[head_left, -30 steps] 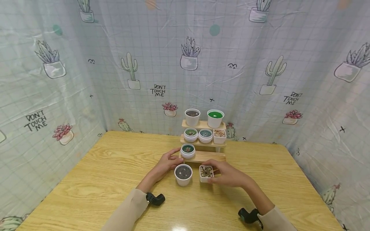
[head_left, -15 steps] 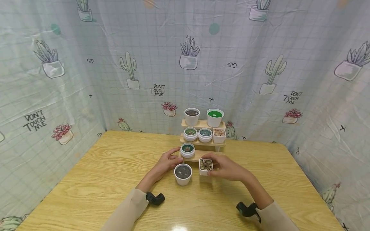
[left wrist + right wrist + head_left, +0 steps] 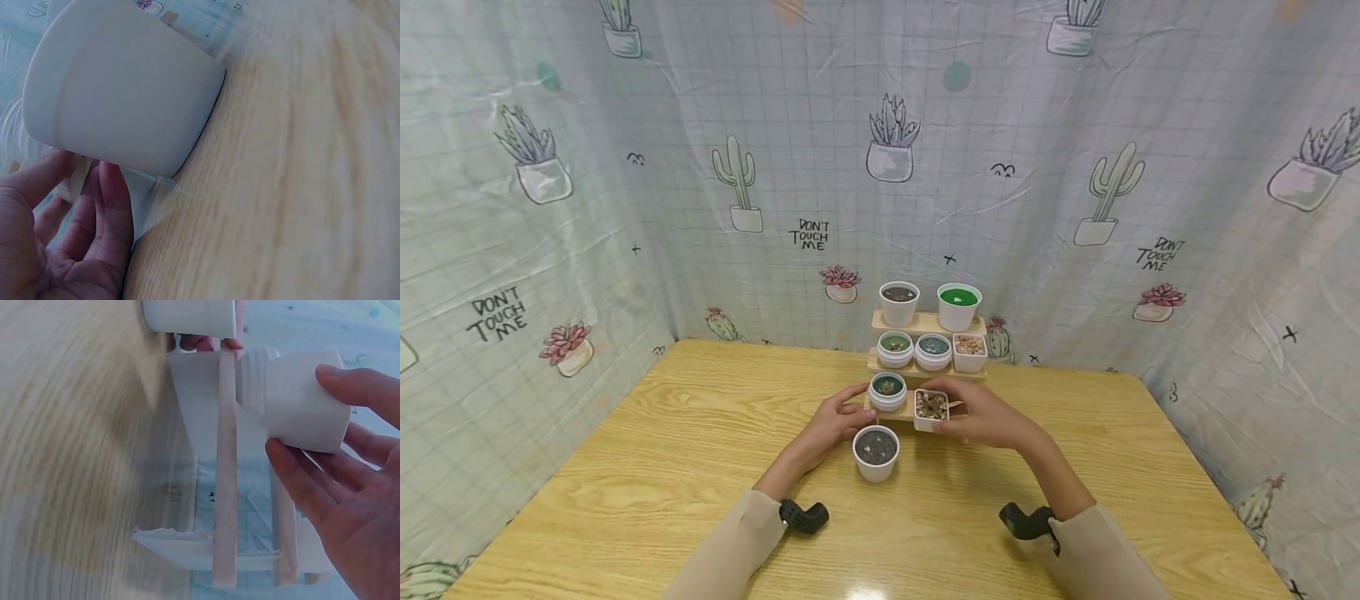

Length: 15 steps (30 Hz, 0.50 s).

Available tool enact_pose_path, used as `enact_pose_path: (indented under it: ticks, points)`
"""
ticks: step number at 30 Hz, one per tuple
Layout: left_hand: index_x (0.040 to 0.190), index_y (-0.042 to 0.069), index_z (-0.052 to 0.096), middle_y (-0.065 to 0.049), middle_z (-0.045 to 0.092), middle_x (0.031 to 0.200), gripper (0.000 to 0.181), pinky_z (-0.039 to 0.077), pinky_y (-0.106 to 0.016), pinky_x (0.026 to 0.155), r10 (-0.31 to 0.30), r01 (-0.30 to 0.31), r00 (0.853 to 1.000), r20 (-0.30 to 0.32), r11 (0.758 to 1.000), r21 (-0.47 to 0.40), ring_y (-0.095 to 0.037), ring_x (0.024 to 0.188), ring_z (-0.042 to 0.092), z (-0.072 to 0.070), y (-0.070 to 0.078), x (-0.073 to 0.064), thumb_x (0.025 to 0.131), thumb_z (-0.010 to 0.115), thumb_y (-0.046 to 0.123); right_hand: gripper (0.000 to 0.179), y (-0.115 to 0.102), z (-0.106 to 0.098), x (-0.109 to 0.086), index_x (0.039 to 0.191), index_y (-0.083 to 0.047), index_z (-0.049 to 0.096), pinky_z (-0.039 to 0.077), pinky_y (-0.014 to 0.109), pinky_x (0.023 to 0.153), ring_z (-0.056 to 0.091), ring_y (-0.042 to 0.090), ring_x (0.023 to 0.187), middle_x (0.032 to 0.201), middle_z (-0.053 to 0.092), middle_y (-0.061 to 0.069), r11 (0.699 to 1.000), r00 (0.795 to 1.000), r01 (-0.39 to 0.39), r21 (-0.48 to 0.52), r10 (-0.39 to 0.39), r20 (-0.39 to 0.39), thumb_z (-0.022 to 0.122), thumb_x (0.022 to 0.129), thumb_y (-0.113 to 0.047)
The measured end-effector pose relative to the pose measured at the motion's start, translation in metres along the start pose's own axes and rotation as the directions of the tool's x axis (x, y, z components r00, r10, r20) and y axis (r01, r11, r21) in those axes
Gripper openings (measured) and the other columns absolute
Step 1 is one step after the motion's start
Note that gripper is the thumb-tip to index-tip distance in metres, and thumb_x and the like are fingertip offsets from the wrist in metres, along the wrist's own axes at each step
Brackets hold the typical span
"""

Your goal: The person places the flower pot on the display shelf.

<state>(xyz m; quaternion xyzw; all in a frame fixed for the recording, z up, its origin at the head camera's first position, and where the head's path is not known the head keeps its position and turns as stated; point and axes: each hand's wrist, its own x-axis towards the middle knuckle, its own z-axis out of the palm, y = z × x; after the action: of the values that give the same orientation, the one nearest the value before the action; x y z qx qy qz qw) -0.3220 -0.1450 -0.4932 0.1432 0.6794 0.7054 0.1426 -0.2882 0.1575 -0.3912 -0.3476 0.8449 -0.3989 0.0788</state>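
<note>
My right hand (image 3: 988, 414) grips a small square white pot (image 3: 931, 407) filled with pebbles, thumb on one side and fingers on the other. In the right wrist view the pot (image 3: 303, 403) stands apart from the stand's bottom shelf (image 3: 226, 481), over it. My left hand (image 3: 830, 429) holds the left end of the tiered wooden display stand (image 3: 903, 415), fingers and thumb around the shelf end. Beside that hand, on the bottom shelf, sits a round white jar (image 3: 887, 393) with a green top. A round white pot (image 3: 876, 457) with dark grey filling stands on the table in front.
On the middle shelf are two round white jars (image 3: 895, 351) and a square pot (image 3: 970, 354) of pale pebbles. The top shelf bears a brown-filled pot (image 3: 899, 305) and a green-filled pot (image 3: 958, 307). A cactus-print curtain (image 3: 820, 167) surrounds the wooden table (image 3: 625, 467).
My right hand has lifted the square pot from the table and carried it away from me, up over the bottom shelf. My left hand has stayed in place at the stand.
</note>
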Motion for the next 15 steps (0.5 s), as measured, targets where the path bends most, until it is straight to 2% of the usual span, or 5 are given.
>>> enact_pose_path:
  ticks: [6, 12, 15]
  points:
    - [0.161, 0.009, 0.033, -0.005, 0.075, 0.107, 0.071, 0.06, -0.03, 0.09, -0.007, 0.007, 1.0, -0.003, 1.0, 0.003, -0.012, 0.101, 0.071, 0.0, 0.0, 0.0, 0.1, 0.068, 0.016, 0.055, 0.003, -0.001, 0.005, 0.143, -0.005, 0.056, 0.048, 0.061, 0.109, 0.059, 0.039, 0.128, 0.141, 0.061, 0.018, 1.0, 0.999, -0.007, 0.011, 0.008, -0.044, 0.075, 0.092, -0.012]
    - [0.161, 0.009, 0.033, -0.002, 0.074, 0.104, 0.07, 0.06, -0.029, 0.089, -0.01, 0.01, 1.0, -0.005, 1.0, -0.003, -0.011, 0.1, 0.071, 0.0, 0.0, -0.001, 0.1, 0.068, 0.015, 0.057, 0.012, 0.004, 0.011, 0.144, -0.002, 0.053, 0.05, 0.059, 0.108, 0.058, 0.041, 0.13, 0.142, 0.059, 0.021, 1.0, 0.997, -0.011, 0.026, 0.013, -0.072, 0.075, 0.093, -0.013]
    - [0.161, 0.008, 0.033, -0.004, 0.074, 0.105, 0.07, 0.06, -0.029, 0.089, -0.01, 0.01, 1.0, -0.007, 1.0, -0.007, -0.011, 0.099, 0.071, 0.0, 0.0, -0.002, 0.101, 0.067, 0.014, 0.056, 0.015, 0.007, 0.013, 0.144, -0.001, 0.052, 0.051, 0.058, 0.107, 0.057, 0.041, 0.13, 0.142, 0.058, 0.021, 0.998, 0.994, -0.037, 0.052, 0.042, -0.099, 0.075, 0.094, -0.012]
